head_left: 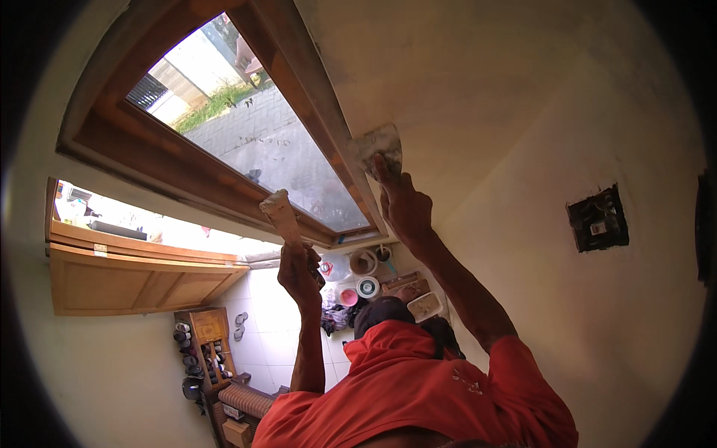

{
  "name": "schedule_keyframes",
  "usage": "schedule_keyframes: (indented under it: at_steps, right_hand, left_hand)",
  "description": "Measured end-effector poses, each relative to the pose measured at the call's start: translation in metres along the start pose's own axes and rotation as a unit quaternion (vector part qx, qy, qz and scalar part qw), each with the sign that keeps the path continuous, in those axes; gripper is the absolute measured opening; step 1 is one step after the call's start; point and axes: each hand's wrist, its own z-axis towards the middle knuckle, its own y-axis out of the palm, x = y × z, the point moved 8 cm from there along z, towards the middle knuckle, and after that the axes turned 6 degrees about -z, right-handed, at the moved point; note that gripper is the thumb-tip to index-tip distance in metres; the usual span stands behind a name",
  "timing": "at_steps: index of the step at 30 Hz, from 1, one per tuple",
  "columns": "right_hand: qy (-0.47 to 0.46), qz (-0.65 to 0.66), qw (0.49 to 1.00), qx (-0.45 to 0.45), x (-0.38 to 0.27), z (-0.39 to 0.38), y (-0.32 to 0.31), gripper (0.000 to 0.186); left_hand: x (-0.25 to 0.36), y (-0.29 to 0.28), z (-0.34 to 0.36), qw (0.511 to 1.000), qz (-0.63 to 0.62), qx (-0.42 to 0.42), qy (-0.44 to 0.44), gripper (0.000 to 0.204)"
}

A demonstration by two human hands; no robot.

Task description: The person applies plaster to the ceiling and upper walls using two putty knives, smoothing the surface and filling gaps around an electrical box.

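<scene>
My right hand [407,205] is raised and closed around a wide putty knife [383,145]. One finger lies along its blade, which rests flat on the pale wall [448,89] just beside the window frame [295,60]. Lower and to the left, my left hand [301,276] grips a second, narrower putty knife [284,224]. Its blade points upward, with a lump of pale paste [274,200] at the tip, in front of the frame's lower rail. Both handles are mostly hidden by my fingers.
An open wooden door [142,280] stands at the left. Buckets [364,261], a pink bowl [349,297] and a tray [425,307] sit on the tiled floor below. A shoe rack [210,343] is at lower left. A dark square wall recess [598,219] is at right.
</scene>
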Motion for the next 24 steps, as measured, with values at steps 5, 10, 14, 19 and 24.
schedule_keyframes:
  at_steps: [5,10,14,19,24]
  right_hand:
    - [-0.013,0.028,1.000,-0.005,0.002,0.008,-0.030,0.065]
    - [-0.002,0.023,1.000,-0.007,-0.009,0.047,-0.040,0.065]
    - [0.042,-0.001,0.996,-0.077,0.040,-0.013,-0.001,0.067]
    - [0.136,0.071,0.988,0.014,0.123,-0.040,-0.068,0.072]
    - [0.135,0.031,0.982,0.130,0.180,-0.001,-0.120,0.072]
  left_hand:
    - [-0.016,0.004,0.006,0.999,-0.015,-0.014,0.032,0.029]
    - [-0.005,0.025,0.002,0.999,-0.004,-0.039,0.020,0.031]
    - [-0.001,0.036,0.008,0.995,-0.014,-0.069,0.066,0.029]
    - [0.002,0.036,0.011,0.989,0.030,-0.093,0.106,0.034]
    - [0.010,0.076,0.012,0.986,0.002,-0.137,0.098,0.029]
